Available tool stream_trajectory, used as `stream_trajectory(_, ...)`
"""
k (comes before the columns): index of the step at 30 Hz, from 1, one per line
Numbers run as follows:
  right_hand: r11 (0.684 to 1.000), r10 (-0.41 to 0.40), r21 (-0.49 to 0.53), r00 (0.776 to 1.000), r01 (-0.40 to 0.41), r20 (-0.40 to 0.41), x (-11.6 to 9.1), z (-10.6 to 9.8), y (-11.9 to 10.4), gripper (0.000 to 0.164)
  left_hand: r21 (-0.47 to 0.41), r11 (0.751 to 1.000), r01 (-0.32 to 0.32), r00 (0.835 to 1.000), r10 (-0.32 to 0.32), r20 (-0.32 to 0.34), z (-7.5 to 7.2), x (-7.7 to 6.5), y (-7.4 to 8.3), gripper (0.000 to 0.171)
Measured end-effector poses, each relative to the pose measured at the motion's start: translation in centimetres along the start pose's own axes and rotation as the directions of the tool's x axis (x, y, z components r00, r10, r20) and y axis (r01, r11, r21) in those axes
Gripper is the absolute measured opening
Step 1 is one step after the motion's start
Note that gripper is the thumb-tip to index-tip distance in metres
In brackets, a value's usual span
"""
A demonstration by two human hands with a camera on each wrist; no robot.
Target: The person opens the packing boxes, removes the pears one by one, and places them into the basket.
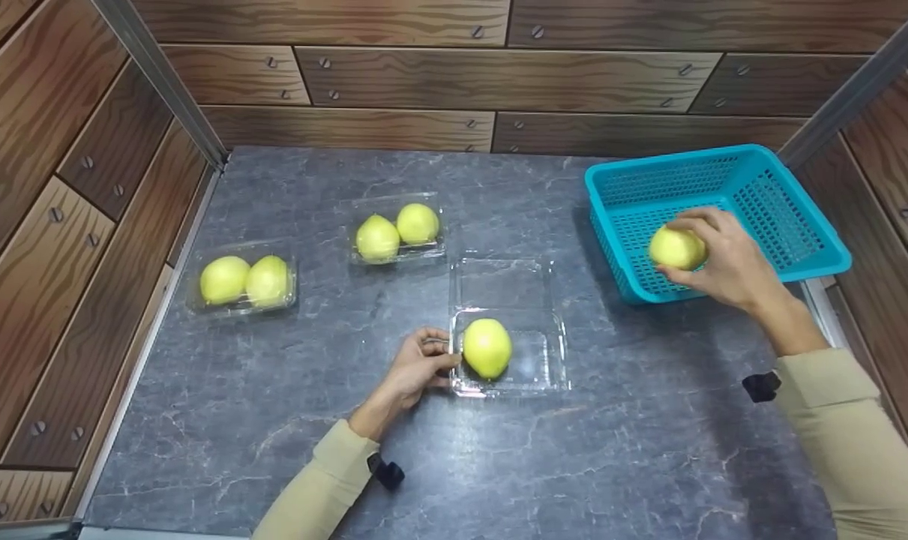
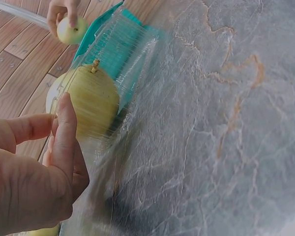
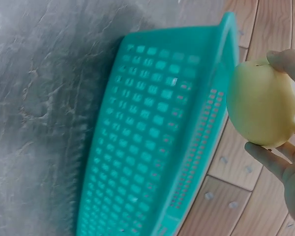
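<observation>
My right hand [image 1: 731,259] grips a yellow-green pear [image 1: 677,248] over the teal basket [image 1: 633,289], thumb and fingers spread round its sides. In the right wrist view this pear [image 3: 263,104] shows above the basket's rim. At the middle of the table, my left hand [image 1: 418,367] pinches the left wall of a clear plastic clamshell box [image 1: 528,360] between thumb and fingers. The box lies open, its lid [image 1: 502,285] folded back away from me. One pear [image 1: 487,349] sits in the left half of its base; the left wrist view shows its stem through the plastic.
Two more clear boxes, each with two pears, stand on the grey marbled table [image 1: 334,465]: one box [image 1: 242,304] at the left, another box [image 1: 397,255] behind the middle. Wood-patterned walls [image 1: 394,75] enclose the table at the back and sides.
</observation>
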State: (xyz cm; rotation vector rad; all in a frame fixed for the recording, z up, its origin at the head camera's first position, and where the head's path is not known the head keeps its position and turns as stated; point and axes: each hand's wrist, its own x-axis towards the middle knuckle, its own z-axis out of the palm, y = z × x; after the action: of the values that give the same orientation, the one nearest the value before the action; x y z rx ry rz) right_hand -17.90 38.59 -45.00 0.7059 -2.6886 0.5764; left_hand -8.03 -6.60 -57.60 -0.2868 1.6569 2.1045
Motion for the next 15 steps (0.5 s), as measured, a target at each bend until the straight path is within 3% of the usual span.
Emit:
stream_trajectory(10, 0.978, 0.208, 0.019, 0.977, -0.209, 0.052, -0.4, 0.4, 2.5, 0.06, -0.01, 1.0, 0.007, 1.0, -0.007, -0.007, 0.0, -0.2, 0.2, 0.039)
stream_trajectory(15, 0.964, 0.265, 0.022, 0.962, -0.267, 0.066, -0.8, 0.6, 4.0, 0.059, -0.011, 1.0, 0.007, 1.0, -0.007, -0.004, 0.0, -0.2, 0.2, 0.039)
